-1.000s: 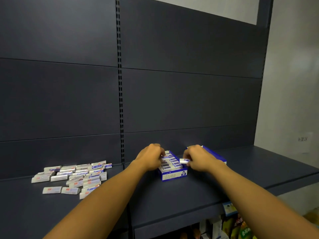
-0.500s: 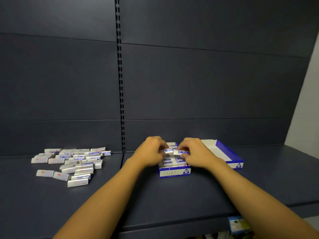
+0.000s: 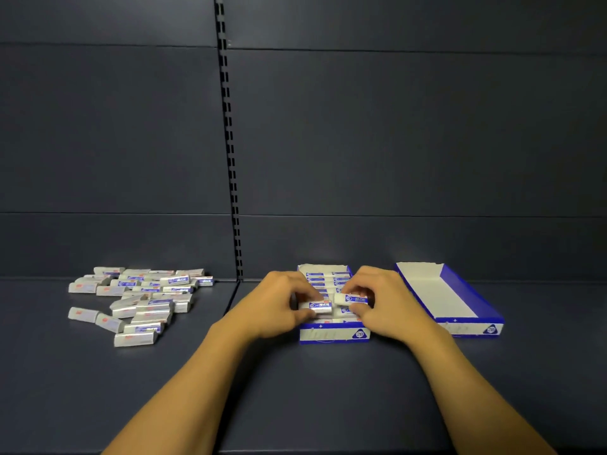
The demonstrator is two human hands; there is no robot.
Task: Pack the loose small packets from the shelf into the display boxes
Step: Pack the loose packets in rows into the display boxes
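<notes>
My left hand is over the near left part of the display box, with thumb and fingers pinching a small packet that lies crosswise above the rows already packed. My right hand is just beside it, over the right half of the same box, and its fingers are curled round a second packet, white with blue print. The two packets sit end to end, nearly touching, right between my hands. Whether they already rest on the packets below or are held a little above them I cannot tell.

Beyond my knuckles the box shows two columns of packed packets running back to its far wall. Its white and blue front panel faces me, just under my wrists, on the dark shelf.

To the right of my right hand, close to it, stands a second display box, longer, its white floor bare, set at a slight angle to the first.

Well off to the left of my left hand lie the loose packets, a scattered heap on the shelf, some stacked on others, a few single ones at the near edge of the heap. Behind everything rises the dark back panel, with a slotted upright running down it.
</notes>
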